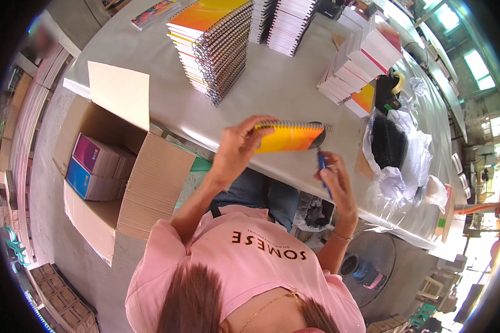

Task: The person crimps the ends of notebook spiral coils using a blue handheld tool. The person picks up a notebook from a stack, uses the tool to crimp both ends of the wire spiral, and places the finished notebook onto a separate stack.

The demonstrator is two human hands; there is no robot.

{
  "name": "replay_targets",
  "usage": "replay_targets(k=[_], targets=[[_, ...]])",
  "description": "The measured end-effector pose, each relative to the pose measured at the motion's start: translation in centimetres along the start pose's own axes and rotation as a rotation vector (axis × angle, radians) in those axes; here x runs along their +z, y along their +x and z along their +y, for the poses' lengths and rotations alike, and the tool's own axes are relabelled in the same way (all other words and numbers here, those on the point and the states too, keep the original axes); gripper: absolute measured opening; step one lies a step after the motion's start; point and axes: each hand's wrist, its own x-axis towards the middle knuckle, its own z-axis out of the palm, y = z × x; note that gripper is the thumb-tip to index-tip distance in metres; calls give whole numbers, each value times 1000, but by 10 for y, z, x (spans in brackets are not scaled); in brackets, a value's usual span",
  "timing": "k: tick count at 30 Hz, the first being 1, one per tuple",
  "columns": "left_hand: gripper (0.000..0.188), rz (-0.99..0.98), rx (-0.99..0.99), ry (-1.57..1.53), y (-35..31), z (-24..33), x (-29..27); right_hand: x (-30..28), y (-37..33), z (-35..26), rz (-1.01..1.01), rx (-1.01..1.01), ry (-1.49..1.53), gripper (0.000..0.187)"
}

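My left hand (241,145) is closed on the left end of a spiral notebook (289,140) with a yellow and orange cover. It holds the notebook up over the table's near edge, with the dark coil along the upper side. In my right hand (336,176) is a slim blue-handled hand tool (322,162); I cannot tell its exact kind. The tool's upper end is close to the notebook's right end, where the coil sticks out past the cover. Whether it touches the coil is not clear.
A tall stack of coil-bound notebooks (219,50) stands ahead, with more bound stacks (291,25) behind. Piles of unbound books (366,53) and black coils in plastic (389,141) lie right. An open carton (150,186) holding books (103,172) is at my left; a fan (369,266) stands lower right.
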Motion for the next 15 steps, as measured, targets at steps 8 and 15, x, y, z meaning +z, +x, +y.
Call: replay_targets(k=[8, 15], targets=[[28, 492, 573, 142, 95, 92, -86, -42, 30, 71, 625, -165, -804, 33], [31, 660, 541, 355, 158, 71, -136, -39, 40, 57, 636, -249, -690, 18]])
